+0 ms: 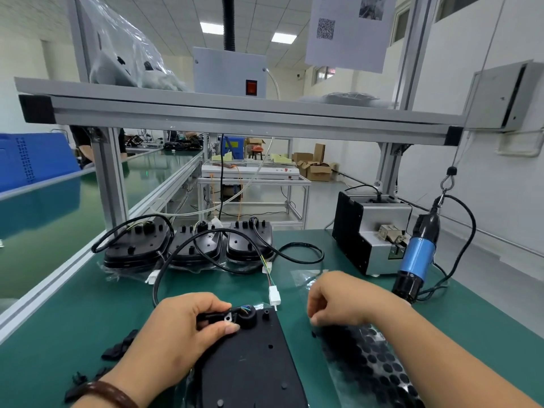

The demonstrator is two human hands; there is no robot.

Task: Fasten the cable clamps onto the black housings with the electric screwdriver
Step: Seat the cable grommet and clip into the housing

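Note:
A black housing (pixel 253 363) lies flat on the green bench right in front of me. My left hand (pixel 179 328) pinches a small metal cable clamp (pixel 228 318) and the black cable against the housing's top left corner. My right hand (pixel 338 298) hovers with curled fingers over a sheet of black round pads (pixel 371 366); whether it holds anything is hidden. The blue and black electric screwdriver (pixel 416 260) hangs from a hook at the right, untouched.
Three more black housings (pixel 188 245) with looped cables stand at the back of the bench. A screw feeder box (pixel 368 234) sits at the right rear. A white connector (pixel 274 295) lies near the housing. Loose black clips (pixel 117 348) lie at the left. A conveyor runs along the left.

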